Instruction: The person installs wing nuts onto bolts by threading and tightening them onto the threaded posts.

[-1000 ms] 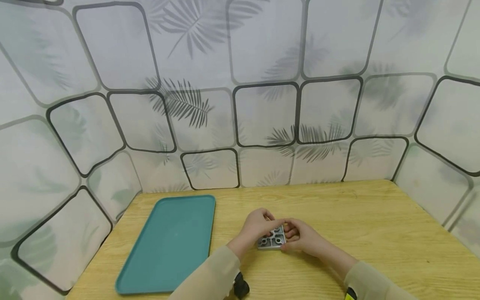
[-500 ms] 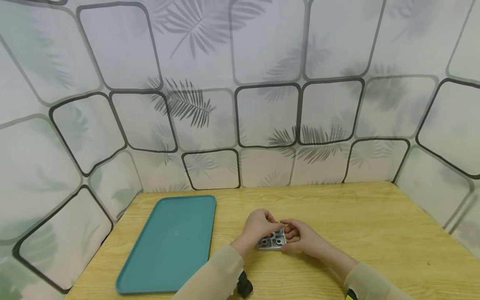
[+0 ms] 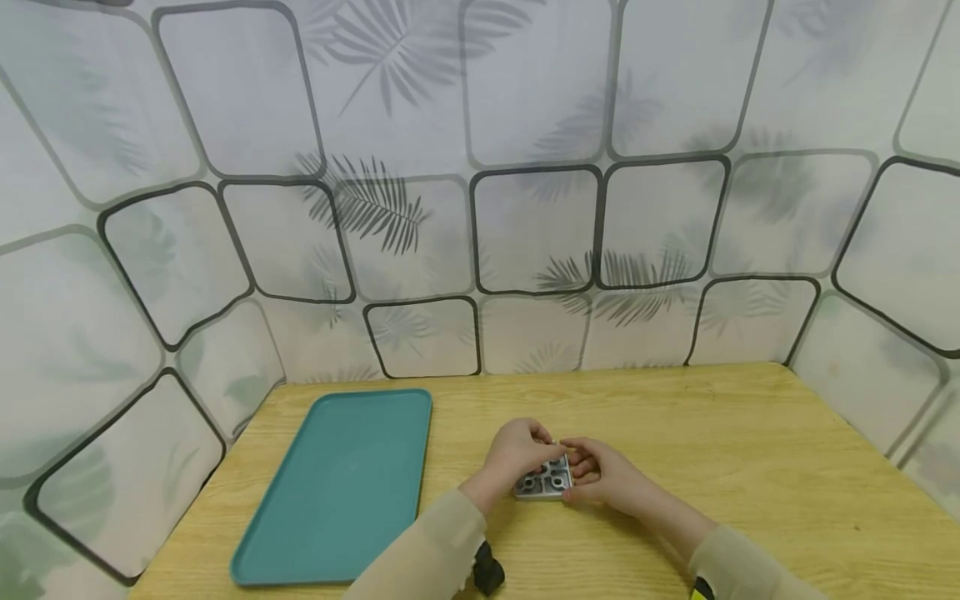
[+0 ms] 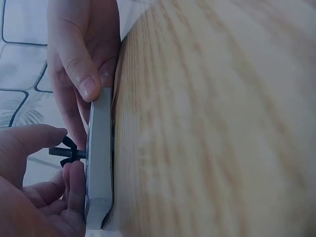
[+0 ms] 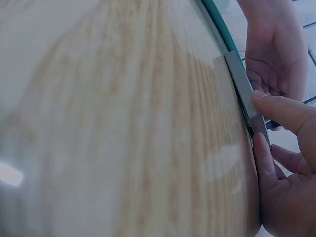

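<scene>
A silvery metal plate [image 3: 543, 493] with round sockets and ribs lies on the table, partly covered by both hands. In the left wrist view its side edge [image 4: 100, 163] shows close over the wood. A threaded bolt [image 4: 55, 151] sticks out of the plate's face, with a black wing nut [image 4: 74, 154] on it. My left hand [image 3: 516, 454] pinches this wing nut between thumb and fingers. From the right, my right hand [image 3: 617, 482] grips the plate's edge, its thumb and fingers [image 5: 264, 160] on the rim.
A teal tray [image 3: 337, 492] lies on the left of the wooden table [image 3: 720, 467]. Patterned cloth [image 3: 525, 225] hangs behind and at both sides. Below the left sleeve a black wrist device [image 3: 487, 571] shows.
My left hand has shifted slightly right and its thumb has drawn back a little, baring more of the plate. My right hand and the plate have hardly moved.
</scene>
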Tool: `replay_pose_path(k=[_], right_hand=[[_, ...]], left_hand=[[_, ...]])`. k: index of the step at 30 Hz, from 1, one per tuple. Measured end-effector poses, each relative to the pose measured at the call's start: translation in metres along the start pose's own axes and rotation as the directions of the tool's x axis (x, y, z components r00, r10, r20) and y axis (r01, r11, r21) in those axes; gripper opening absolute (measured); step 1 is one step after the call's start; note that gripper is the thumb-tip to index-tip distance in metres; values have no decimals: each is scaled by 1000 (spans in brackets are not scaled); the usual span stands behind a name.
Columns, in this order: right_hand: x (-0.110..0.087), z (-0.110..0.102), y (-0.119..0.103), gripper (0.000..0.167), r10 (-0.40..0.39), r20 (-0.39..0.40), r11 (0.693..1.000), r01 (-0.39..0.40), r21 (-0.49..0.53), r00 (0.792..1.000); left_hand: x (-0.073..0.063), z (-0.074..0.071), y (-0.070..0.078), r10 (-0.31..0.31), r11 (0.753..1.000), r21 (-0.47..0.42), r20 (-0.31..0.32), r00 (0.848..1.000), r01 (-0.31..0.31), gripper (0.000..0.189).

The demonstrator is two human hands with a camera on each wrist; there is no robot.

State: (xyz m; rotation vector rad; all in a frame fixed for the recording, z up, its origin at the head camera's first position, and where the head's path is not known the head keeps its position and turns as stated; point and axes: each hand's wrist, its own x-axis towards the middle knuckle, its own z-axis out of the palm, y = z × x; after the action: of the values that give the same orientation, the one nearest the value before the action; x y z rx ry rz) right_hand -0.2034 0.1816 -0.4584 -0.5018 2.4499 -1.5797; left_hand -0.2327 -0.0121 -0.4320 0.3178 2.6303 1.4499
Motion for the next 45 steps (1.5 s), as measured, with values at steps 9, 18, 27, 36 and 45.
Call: replay_pose_path(k=[9, 18, 27, 36, 45], right_hand=[[0, 0, 1, 81, -47, 3, 998, 47, 37, 999], [0, 0, 0, 79, -29, 5, 999, 29, 24, 1000], [1, -1, 1, 79, -21, 7, 1000, 21, 7, 1000], [0, 0, 2, 81, -18, 9, 1000, 18, 13, 1000], [-1, -1, -1, 81, -24, 9, 1000, 23, 14, 1000]], left_hand=[[0, -2, 1, 5, 1000, -2, 34, 999, -5, 15], [-2, -2, 1, 14, 1000, -5, 47, 999, -14, 15], [-1, -2, 0, 33, 999, 39, 64, 997, -36, 13], [1, -1, -5, 39, 999, 5, 81, 996, -39, 23], [0, -4, -9, 2, 995, -102, 52, 999, 4, 19]])
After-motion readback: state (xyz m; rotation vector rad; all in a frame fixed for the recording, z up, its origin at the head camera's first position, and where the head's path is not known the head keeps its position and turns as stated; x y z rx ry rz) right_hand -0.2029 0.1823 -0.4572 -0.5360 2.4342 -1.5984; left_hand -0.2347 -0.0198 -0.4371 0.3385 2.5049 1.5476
